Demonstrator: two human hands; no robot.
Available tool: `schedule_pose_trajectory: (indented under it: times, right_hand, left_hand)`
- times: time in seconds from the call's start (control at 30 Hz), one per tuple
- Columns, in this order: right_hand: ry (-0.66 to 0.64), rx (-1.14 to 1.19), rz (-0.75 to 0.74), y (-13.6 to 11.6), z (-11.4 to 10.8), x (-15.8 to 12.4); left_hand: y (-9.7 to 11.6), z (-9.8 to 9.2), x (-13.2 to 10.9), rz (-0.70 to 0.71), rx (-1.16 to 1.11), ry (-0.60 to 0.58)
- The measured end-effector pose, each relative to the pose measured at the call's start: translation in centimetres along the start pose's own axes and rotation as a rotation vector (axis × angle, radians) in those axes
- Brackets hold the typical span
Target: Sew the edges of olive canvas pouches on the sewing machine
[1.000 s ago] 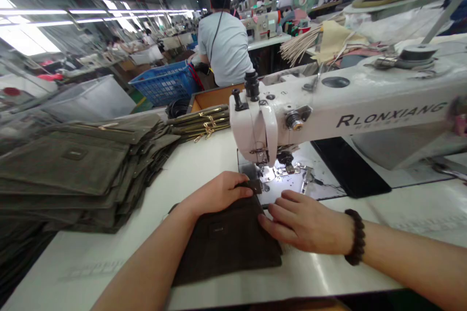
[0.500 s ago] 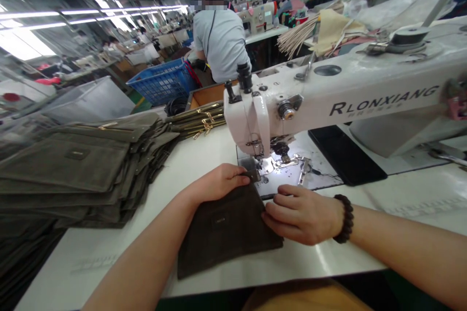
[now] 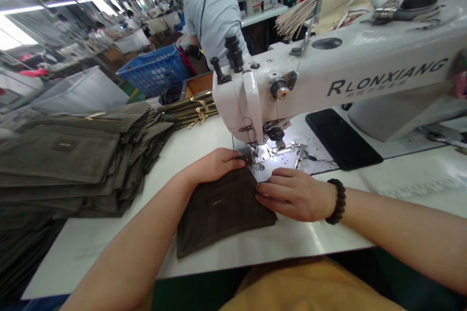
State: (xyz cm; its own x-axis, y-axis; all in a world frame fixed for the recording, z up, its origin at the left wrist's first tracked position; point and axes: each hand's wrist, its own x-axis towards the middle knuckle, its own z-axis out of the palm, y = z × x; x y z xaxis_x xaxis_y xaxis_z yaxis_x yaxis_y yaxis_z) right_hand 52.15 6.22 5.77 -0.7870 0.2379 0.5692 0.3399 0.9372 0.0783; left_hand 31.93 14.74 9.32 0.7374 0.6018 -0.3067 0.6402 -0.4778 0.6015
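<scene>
A dark brown canvas pouch [image 3: 219, 216] with a small label lies flat on the white sewing table [image 3: 109, 248], its far corner at the presser foot [image 3: 251, 153] of a white RLONXIANG sewing machine [image 3: 241, 102]. My left hand [image 3: 215, 165] rests over that far corner, fingers curled on a small dark tab. Pressing along the pouch's right edge, my right hand [image 3: 292, 194] has its fingers together, a dark bead bracelet [image 3: 337, 201] on the wrist. The needle is hidden behind the machine's white head cover.
A tall stack of olive canvas pouches [image 3: 65, 155] stands left of my arm, with bundled brass-ended zippers [image 3: 189, 109] behind it. A black pad [image 3: 341, 138] lies under the machine arm. Beyond are a blue plastic basket [image 3: 155, 70] and a co-worker in a pale shirt [image 3: 213, 14].
The whole scene has shifted up and left in view as my head moved. Both hands stay on the pouch, with its far corner still at the presser foot.
</scene>
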Motion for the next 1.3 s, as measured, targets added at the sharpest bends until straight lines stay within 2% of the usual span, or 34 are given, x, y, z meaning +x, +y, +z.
schedule_pose_trajectory:
  times: [0.23, 0.53, 0.73, 0.97, 1.13, 1.3]
  right_hand:
    - [-0.019, -0.001, -0.05, -0.2, 0.1, -0.1]
    - [-0.029, -0.016, 0.007, -1.1, -0.1, 0.4]
    - [-0.056, 0.015, 0.066, -1.3, 0.0, 0.7]
    - [-0.169, 0.078, 0.165, -1.3, 0.4, 0.8]
    - [-0.354, 0.083, 0.243, -1.0, 1.5, 1.4]
    - [-0.445, 0.075, 0.432, 0.5, 2.6, 2.0]
  left_hand:
    - [0.0, 0.1, 0.1, -0.012, -0.023, -0.006]
    - [-0.2, 0.2, 0.4, -0.107, -0.036, 0.019]
    - [-0.3, 0.2, 0.2, -0.06, -0.033, 0.047]
    - [-0.3, 1.6, 0.6, -0.132, 0.105, 0.163]
    - [-0.4, 2.7, 0.1, -0.277, 0.264, 0.318]
    - [-1.6, 2.2, 1.4, -0.347, 0.309, 0.367]
